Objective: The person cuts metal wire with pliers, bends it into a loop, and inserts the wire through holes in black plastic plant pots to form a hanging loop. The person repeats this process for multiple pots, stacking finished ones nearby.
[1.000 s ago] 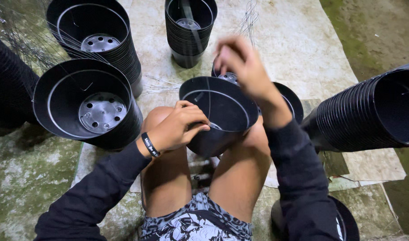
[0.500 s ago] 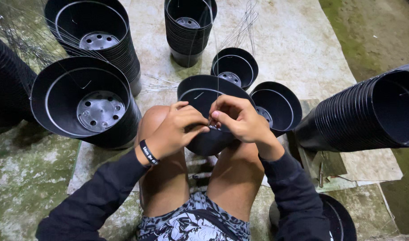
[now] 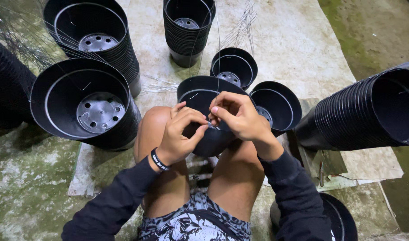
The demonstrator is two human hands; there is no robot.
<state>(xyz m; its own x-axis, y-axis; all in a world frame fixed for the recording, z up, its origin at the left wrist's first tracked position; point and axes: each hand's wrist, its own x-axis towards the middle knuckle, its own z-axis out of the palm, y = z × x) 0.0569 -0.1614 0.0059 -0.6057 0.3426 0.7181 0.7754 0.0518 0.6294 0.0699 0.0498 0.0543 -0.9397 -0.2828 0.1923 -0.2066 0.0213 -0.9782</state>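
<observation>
Item in hand: one black plastic pot [image 3: 204,96], round, smooth-walled, with a raised rim, tilted on its side so the mouth faces away from me. It rests between my bare knees, directly under and behind both hands. A thin wire [image 3: 218,58] rises straight up from my fingertips, past the pot's rim; it is too fine to follow all the way.

My left hand [image 3: 177,134] lies against the near wall of the pot, fingers curled, thumb and forefinger pinched toward the right hand; a dark band sits on that wrist. My right hand [image 3: 240,117] is closed in a pinch on the wire just at the pot's near edge, fingertips meeting those of the left. Whether the left actually grips the wire or only the pot, I cannot tell.

Just beyond the right hand: two single small black pots [image 3: 275,105], open side up, one behind the other, touching the held pot's far side.

Farther out, straight ahead: a tall stack of nested pots [image 3: 186,40], upright, with a bundle of loose wires [image 3: 242,27] lying beside it.

Left of the left hand: a large stack of pots [image 3: 70,98], tilted toward me, its perforated base showing inside; behind it a second similar stack [image 3: 124,49].

Right of the right hand: a long row of nested pots [image 3: 365,111] lying on its side.

Underneath all: pale sheeting [image 3: 298,40] over mossy concrete floor [image 3: 26,178].
</observation>
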